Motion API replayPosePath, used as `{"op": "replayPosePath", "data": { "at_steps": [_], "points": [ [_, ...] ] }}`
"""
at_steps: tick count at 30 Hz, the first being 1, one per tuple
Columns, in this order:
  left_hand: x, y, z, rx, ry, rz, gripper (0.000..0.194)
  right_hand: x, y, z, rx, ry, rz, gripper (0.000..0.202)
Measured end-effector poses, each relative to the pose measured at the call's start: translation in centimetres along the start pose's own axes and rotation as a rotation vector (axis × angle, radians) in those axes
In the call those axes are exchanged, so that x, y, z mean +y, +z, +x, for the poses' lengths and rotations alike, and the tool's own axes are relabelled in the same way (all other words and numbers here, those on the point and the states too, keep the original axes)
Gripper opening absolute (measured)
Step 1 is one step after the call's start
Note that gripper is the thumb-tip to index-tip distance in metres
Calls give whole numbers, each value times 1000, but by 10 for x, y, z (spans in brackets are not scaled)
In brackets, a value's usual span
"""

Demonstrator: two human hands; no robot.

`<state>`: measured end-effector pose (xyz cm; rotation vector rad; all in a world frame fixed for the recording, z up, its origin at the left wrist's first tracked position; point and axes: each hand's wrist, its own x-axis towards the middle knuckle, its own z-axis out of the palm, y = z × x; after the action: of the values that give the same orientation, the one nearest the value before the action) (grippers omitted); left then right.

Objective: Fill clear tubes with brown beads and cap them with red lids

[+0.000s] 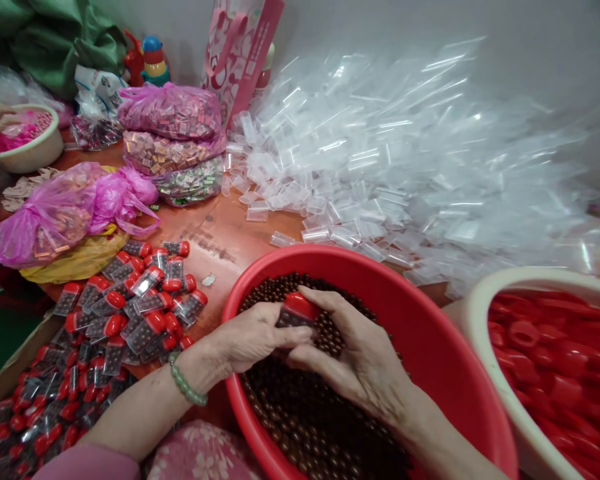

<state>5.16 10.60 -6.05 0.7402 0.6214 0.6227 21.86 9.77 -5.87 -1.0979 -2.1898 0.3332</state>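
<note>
Many red-capped containers (147, 282) share an orange table (220, 230), apparently walled (370, 27) behind.

Left hand (250, 339) has a red-capped container (300, 308), right hand (364, 353) touching its cap, over a red tub (440, 353) of brown beads (285, 413), bottom center. Tons of filled containers (143, 307) lower left, clear tubes (360, 157) upper right.

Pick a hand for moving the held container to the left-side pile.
Left hand, likely: it's on the red-capped container and nearer the pile; the right hand is farther, over the red tub.
</note>
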Motion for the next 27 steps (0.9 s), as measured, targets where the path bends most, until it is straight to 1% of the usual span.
{"op": "replayPosePath", "data": {
  "at_steps": [2, 3, 5, 8, 10, 11, 15, 18, 21, 24, 27],
  "points": [
    [0, -1, 0, -25, 8, -74, 46, 0, 1, 1, -34, -72, -84, 75],
    [0, -2, 0, -39, -13, -104, 48, -1, 2, 1, -27, -100, -122, 81],
    [1, -1, 1, -47, -66, -150, 54, -2, 6, 1, 8, -119, -184, 78],
    [0, 2, 4, -25, -131, -205, 72, -4, 10, 0, 49, -113, -207, 70],
    [-1, 6, 8, 21, -162, -238, 80, -5, 12, -2, 51, -111, -202, 69],
    [-2, 8, 10, 62, -176, -249, 80, -6, 13, -2, 50, -111, -202, 69],
    [-7, 15, 15, 276, -178, -241, 65, -7, 14, -2, 44, -132, -219, 68],
    [-10, 18, 16, 415, -99, -179, 52, -8, 14, 0, 37, -176, -230, 69],
    [-10, 18, 15, 539, 3, -72, 37, -7, 14, 4, 59, -228, -233, 67],
    [-9, 14, 15, 592, 60, 39, 31, -7, 16, 8, 79, -256, -245, 69],
    [-5, 12, 15, 612, 101, 129, 30, -16, 17, 13, 45, -223, -233, 68]
  ]
}}
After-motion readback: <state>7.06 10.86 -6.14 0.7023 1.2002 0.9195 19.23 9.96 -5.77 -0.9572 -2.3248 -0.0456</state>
